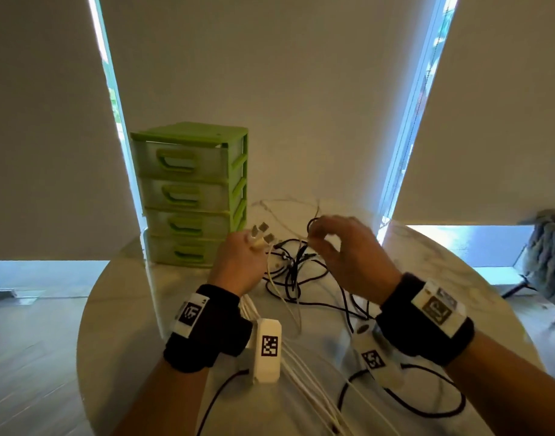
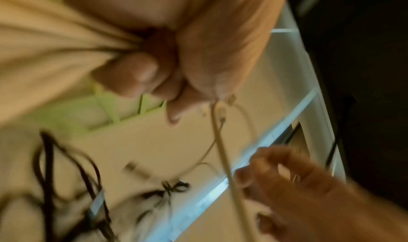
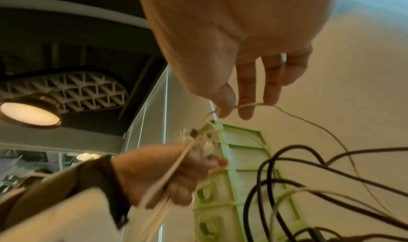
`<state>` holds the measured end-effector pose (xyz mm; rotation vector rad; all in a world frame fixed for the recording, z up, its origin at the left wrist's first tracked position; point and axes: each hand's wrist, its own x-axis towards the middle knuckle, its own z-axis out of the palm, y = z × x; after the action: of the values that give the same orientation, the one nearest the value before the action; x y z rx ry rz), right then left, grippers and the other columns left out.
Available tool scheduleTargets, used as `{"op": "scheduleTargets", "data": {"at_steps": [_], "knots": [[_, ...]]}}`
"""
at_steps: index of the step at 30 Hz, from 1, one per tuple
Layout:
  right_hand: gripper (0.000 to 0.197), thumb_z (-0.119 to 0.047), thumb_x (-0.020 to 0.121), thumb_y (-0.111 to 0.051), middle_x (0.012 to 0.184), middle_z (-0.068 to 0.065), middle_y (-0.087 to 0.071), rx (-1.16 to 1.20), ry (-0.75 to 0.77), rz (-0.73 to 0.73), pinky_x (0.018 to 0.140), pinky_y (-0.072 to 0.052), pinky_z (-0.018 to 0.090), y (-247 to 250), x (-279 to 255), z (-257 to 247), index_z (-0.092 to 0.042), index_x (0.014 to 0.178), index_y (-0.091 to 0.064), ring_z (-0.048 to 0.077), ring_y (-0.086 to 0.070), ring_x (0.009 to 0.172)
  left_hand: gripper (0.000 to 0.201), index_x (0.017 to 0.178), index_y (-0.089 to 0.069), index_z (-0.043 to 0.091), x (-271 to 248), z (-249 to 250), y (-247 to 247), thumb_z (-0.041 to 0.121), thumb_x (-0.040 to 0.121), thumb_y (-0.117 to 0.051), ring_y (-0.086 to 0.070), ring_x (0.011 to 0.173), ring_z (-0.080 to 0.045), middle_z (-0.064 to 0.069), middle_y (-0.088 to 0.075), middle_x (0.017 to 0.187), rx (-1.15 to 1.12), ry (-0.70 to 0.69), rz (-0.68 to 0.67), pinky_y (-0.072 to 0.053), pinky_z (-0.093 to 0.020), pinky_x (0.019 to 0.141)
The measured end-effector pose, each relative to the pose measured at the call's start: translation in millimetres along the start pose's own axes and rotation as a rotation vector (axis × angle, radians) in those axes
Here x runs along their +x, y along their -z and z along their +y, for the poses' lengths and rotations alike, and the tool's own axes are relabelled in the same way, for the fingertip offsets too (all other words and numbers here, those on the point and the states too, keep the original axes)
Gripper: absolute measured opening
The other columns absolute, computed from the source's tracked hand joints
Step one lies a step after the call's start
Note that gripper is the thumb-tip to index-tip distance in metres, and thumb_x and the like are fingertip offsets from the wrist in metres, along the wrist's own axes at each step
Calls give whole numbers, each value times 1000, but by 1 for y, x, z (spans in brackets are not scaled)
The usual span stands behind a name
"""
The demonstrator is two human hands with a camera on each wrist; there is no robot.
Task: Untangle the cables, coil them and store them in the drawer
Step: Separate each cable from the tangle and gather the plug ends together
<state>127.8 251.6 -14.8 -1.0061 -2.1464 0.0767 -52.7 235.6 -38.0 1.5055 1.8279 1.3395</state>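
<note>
My left hand (image 1: pixel 249 245) grips a bundle of white cables (image 3: pixel 163 181); their USB plugs (image 1: pixel 263 236) stick up out of the fist. In the left wrist view the left hand (image 2: pixel 163 82) is curled tight, with a white cable (image 2: pixel 225 158) hanging from it. My right hand (image 1: pixel 314 239) is raised beside it, and its thumb and forefinger pinch a thin white cable (image 3: pixel 247 105). Below both hands a tangle of black cables (image 1: pixel 296 269) and white strands lies on the table. The green drawer unit (image 1: pixel 188 190) stands just left of the hands, all its drawers closed.
The round marble table (image 1: pixel 128 325) carries the drawer unit at its back left. More white cable trails toward the near edge, and a black cable loop (image 1: pixel 427 410) lies at the front right. A chair with a grey blanket (image 1: pixel 549 256) stands off the table at the right.
</note>
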Motion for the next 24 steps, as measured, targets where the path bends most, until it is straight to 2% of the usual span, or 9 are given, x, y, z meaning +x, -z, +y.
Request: {"op": "scheduleTargets", "data": {"at_steps": [3,5,8,10,13,15,17,20,24], "knots": [[8,-20,93,-59,88,-15,-59,-35,-4,-115,79,-39,28,-11,-8,-1,-24,93,-66,11,-50,88,20,77,-68,19,-1,6,-1,8,90,-60,-50,60,-10,7,-57,64,-500,137,133,-35,-23,52],[9,-19,94,-58,87,-18,-57,14,-28,-119,81,-37,27,-10,-8,0,-26,92,-64,10,-50,87,23,74,-68,24,1,4,-2,7,89,-62,-53,61,-7,7,-62,69,-608,197,131,-37,-24,51],[13,-19,95,-55,95,-16,-60,161,-72,-103,81,-36,21,-2,-4,-3,-31,89,-55,7,-49,95,16,72,-68,19,1,0,-4,13,87,-67,-53,58,-12,0,-62,66,-358,30,118,-39,-24,52],[16,-18,96,-54,118,-12,-58,231,-26,-143,86,-34,16,1,-1,-10,-33,90,-51,3,-46,111,13,73,-67,10,-4,3,-8,13,84,-69,-56,59,-11,-1,-65,65,-185,-125,19,-42,-24,54],[18,-16,96,-52,144,-6,-43,315,9,-293,100,-35,20,2,6,-15,-33,90,-51,6,-36,133,18,69,-65,17,-8,7,-10,10,85,-69,-49,47,4,16,-59,50,-279,-157,-84,-41,-15,48],[9,-16,95,-51,126,5,-58,551,-15,-329,95,-46,32,4,10,-15,-23,90,-54,16,-53,120,14,74,-67,19,-5,7,-7,12,86,-69,-48,43,5,18,-57,47,-329,-103,-83,-40,-14,45],[7,-15,92,-51,110,9,-66,894,-129,-309,84,-50,36,11,12,-16,-17,87,-55,23,-62,107,11,77,-69,17,-3,4,-6,11,86,-69,-47,41,6,19,-55,45,-326,-100,-94,-39,-15,45],[18,-14,97,-44,118,9,-65,1313,-278,-307,79,-44,35,23,16,-12,-19,83,-52,23,-60,113,7,85,-73,14,-6,3,-7,10,85,-67,-45,39,5,21,-53,43,-219,-140,-150,-37,-13,43],[10,-17,93,-43,135,8,-54,1582,-249,-220,74,-44,30,46,17,-1,-21,88,-51,20,-61,104,13,83,-70,17,-2,3,-3,6,86,-65,-46,39,3,18,-56,51,-323,-31,-116,-32,-11,37]]}}
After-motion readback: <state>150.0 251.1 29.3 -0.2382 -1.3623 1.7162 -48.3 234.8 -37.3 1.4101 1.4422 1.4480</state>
